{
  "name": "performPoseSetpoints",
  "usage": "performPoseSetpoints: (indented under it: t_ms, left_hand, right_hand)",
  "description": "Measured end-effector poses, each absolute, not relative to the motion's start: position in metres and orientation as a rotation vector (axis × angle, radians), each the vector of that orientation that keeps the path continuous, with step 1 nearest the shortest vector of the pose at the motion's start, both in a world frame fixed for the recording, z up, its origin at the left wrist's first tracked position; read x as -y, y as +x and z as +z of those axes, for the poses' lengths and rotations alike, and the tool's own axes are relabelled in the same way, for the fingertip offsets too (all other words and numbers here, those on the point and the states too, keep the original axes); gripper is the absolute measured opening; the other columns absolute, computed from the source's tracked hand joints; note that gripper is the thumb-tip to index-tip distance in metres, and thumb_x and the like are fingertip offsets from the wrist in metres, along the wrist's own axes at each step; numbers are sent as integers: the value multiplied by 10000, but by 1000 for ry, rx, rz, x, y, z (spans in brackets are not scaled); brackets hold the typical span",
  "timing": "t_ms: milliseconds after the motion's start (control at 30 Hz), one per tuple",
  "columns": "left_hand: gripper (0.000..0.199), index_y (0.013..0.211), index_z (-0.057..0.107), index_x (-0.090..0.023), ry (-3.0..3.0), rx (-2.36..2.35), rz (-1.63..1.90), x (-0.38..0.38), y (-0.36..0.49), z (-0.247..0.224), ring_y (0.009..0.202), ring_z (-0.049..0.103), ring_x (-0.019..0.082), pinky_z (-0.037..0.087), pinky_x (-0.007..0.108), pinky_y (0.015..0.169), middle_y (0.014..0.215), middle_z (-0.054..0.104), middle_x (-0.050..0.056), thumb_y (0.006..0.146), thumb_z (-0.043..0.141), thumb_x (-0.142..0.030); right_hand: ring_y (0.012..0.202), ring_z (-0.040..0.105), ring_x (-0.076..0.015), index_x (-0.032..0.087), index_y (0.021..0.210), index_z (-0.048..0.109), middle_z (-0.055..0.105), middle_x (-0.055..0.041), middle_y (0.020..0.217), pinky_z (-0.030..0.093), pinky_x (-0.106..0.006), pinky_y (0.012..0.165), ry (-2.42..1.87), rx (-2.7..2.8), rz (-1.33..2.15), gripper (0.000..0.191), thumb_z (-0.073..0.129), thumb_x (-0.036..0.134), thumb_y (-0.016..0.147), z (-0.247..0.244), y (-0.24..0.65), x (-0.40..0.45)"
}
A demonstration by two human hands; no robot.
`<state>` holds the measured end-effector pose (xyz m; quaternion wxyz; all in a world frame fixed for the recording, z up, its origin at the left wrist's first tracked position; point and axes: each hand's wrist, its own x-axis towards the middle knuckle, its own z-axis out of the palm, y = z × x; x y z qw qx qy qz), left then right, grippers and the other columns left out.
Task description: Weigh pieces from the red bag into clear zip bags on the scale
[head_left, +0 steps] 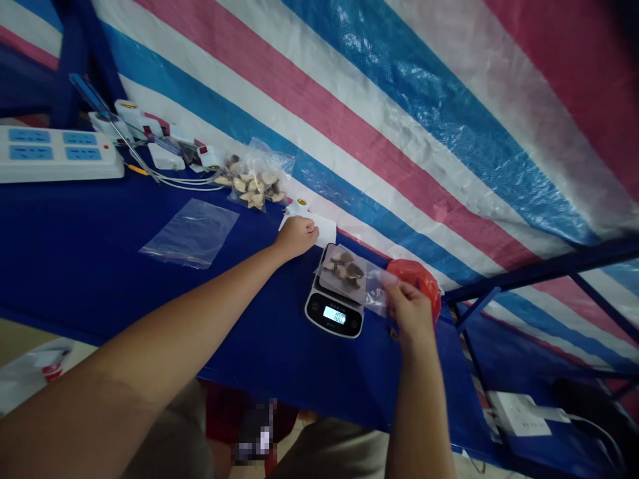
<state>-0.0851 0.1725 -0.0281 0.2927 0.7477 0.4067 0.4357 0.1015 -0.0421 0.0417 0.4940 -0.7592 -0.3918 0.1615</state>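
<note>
A black-and-white digital kitchen scale point(314, 307) stands on the table, its lit display showing what looks like 10.0. On its platform lie brown-and-cream dried pieces point(344, 268), resembling dried mushroom. A clear plastic bag point(375, 293) reaches from the platform to my right hand point(410, 306), whose fingers pinch its edge. My left hand point(297, 237) is closed, just up and left of the scale, at a white sheet or packet point(325, 229). Whatever is inside those curled fingers is hidden. Further left lies a flat clear bag point(192, 233).
A clear bag of cream pieces point(254, 186) sits against the striped tarpaulin. White plugs, cables and a power strip point(60, 156) occupy the back left. A red plastic bag point(417, 276) is behind my right hand. Another white power strip point(519, 412) lies at the lower right.
</note>
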Motion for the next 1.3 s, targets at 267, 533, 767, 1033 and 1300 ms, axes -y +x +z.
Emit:
performPoseSetpoints:
  t_ms: [267, 533, 767, 1033, 1300]
  left_hand:
    - [283, 498, 408, -204, 2210, -1137, 980, -167, -87, -29, 546, 414, 156, 243, 330, 581, 502, 435, 20, 738, 556, -197]
    - [177, 535, 610, -180, 2527, -917, 736, -155, -89, -28, 628, 571, 213, 298, 338, 594, 594, 619, 104, 708, 604, -217]
    - [240, 566, 621, -174, 2526, -969, 704, -157, -88, -31, 560, 485, 175, 249, 327, 578, 585, 603, 80, 783, 521, -202]
    - [277, 554, 584, -182, 2460, -1005, 714, -157, -89, -27, 526, 385, 149, 211, 326, 580, 536, 526, 47, 819, 512, -217]
    - [276, 543, 536, -186, 2423, -1021, 714, -158, -88, -28, 540, 370, 146, 188, 328, 579, 565, 537, 48, 814, 516, -231]
  right_hand:
    - [570, 512, -80, 160, 746, 766, 635, 24, 634, 330, -268, 579, -1829, 2020, 16, 246, 751, 386, 841, 201, 81, -45]
    - [630, 562, -86, 95, 803, 770, 658, 17, 686, 419, -285, 693, -1805, 2327, -175, 154, 711, 235, 828, 181, 42, -190]
    - [884, 652, -228, 146, 939, 779, 745, -103, 958, 487, -356, 830, -1649, 2321, -145, 203, 598, 118, 853, 122, -17, -253]
    - [905, 632, -247, 159, 929, 735, 717, -101, 914, 480, -383, 882, -1655, 2265, -142, 210, 537, 126, 867, 118, -51, -258]
    - [969, 640, -240, 172, 971, 719, 727, -95, 1009, 478, -358, 897, -1503, 2293, -126, 254, 501, 75, 883, 126, -45, -262]
